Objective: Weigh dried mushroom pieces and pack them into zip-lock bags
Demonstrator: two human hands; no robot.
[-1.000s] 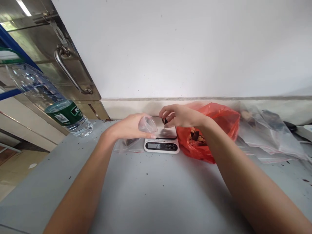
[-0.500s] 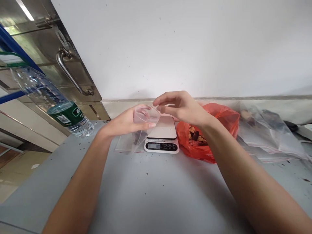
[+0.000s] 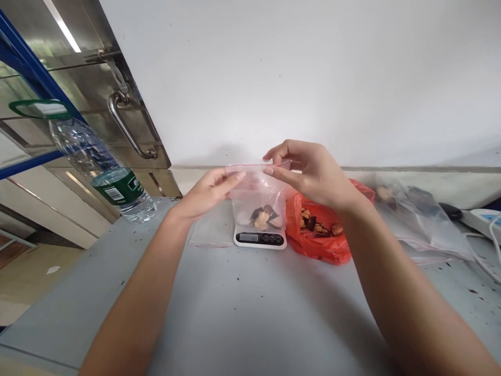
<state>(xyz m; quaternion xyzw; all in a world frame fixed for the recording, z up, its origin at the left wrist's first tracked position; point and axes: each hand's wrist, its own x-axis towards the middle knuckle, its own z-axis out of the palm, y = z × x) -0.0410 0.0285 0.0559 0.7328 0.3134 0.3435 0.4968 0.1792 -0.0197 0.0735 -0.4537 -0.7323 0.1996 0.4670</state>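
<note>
A clear zip bag (image 3: 258, 196) with dark and tan dried pieces at its bottom hangs upright over the white digital scale (image 3: 260, 244), hiding most of its plate. My left hand (image 3: 209, 193) pinches the bag's top left corner between thumb and fingers. At the top right, my right hand (image 3: 313, 172) grips the same red-edged rim. To the right of the scale an open red plastic bag (image 3: 321, 248) holds more dried pieces. Flat zip bags (image 3: 211, 227) lie on the table left of the scale.
A large water bottle (image 3: 117, 185) stands at the table's left edge. On the right lie more clear bags (image 3: 422, 219), one with pieces inside, beside a white device with a cable (image 3: 485, 219). A white wall rises behind.
The clear bag has moved right, from beside the scale to over it, and now hangs straight. My right hand has taken hold of its rim. The view has shifted slightly.
</note>
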